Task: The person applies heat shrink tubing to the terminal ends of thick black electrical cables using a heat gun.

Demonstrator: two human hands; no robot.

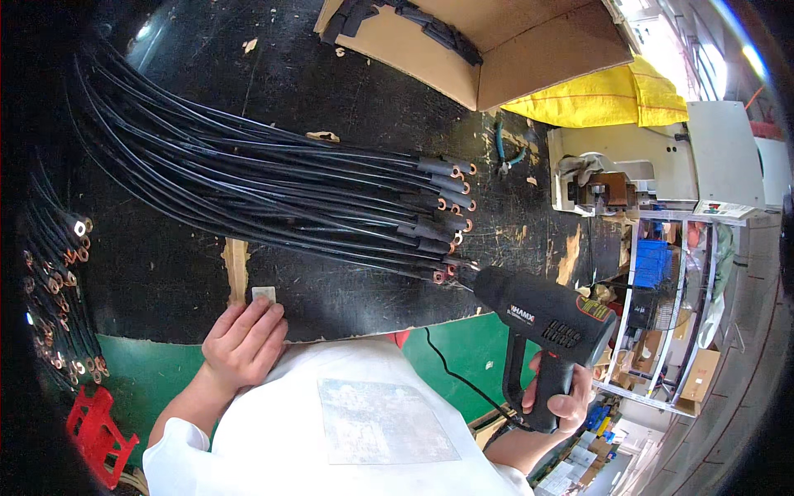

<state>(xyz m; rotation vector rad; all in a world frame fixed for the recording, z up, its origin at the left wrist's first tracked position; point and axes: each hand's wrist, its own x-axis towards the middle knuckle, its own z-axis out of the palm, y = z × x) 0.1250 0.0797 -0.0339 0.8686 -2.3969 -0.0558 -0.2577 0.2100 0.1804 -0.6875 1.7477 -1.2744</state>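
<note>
And here we see the right hand closed around the handle of a black heat gun, its nozzle pointing left at the copper lugs that end a bundle of black cables on the dark table! The left hand rests at the near edge, fingers side by side by a small pale square (whether they pinch anything, we can't tell); farther out we spot blue-handled pliers and an open cardboard box
</note>
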